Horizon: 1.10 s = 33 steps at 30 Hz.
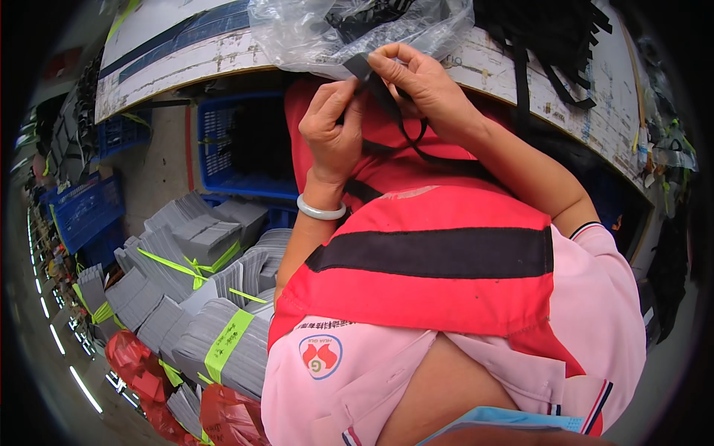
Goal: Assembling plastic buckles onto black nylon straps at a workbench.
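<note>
A black webbing strap (384, 98) is held up between my two hands, close to the table's front edge. My left hand (332, 128), with a pale bangle on its wrist, pinches the strap from the left side. My right hand (425, 88) grips it near its flat folded end, thumb and fingers closed. The rest of the strap loops down below the hands and lies across my red apron (439, 223). Whether a small part sits between the left fingertips is hidden.
Beyond my hands, a clear plastic bag (297, 37) with black pieces lies on the worn white table (223, 56). Black strapped items (543, 37) hang over its edge at right. At left stand a blue crate (216, 141), bundled grey sheets (216, 334) and red bags (134, 357).
</note>
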Each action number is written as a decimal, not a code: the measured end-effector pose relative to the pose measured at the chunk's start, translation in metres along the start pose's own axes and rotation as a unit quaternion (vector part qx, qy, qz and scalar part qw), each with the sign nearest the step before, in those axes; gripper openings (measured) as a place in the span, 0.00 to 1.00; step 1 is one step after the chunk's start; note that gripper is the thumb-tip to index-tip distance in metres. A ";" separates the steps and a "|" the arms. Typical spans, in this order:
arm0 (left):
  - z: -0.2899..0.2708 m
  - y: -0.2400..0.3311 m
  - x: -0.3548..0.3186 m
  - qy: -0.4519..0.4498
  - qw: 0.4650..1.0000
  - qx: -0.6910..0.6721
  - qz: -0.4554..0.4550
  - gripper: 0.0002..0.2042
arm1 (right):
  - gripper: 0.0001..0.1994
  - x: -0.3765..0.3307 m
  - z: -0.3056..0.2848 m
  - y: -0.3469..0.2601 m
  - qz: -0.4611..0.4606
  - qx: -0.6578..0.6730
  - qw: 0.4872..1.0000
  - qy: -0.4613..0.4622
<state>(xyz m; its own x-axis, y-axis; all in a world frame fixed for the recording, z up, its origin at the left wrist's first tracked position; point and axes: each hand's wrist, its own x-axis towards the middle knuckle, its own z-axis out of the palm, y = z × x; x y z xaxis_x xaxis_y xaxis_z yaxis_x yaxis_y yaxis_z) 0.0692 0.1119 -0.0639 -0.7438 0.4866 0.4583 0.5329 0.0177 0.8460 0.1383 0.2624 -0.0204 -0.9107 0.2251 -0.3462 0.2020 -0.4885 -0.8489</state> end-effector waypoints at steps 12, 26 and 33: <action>-0.012 0.000 -0.007 -0.016 0.786 -0.434 -0.441 0.12 | 0.10 0.007 -0.017 0.023 -0.130 -0.259 0.957 -0.027; 0.001 0.016 -0.011 0.052 0.904 -0.245 -0.346 0.08 | 0.14 -0.008 -0.010 0.008 -0.066 -0.248 0.966 -0.013; -0.014 0.008 -0.009 0.001 0.947 -0.213 -0.239 0.06 | 0.10 0.006 -0.012 0.013 0.052 -0.131 0.989 -0.034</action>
<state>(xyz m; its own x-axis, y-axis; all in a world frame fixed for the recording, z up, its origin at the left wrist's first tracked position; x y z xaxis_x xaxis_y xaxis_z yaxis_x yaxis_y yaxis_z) 0.0747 0.0957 -0.0580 -0.8605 0.5094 -0.0041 -0.0752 -0.1191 0.9900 0.1397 0.2676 -0.0379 -0.9003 0.1242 -0.4172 0.3744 -0.2681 -0.8877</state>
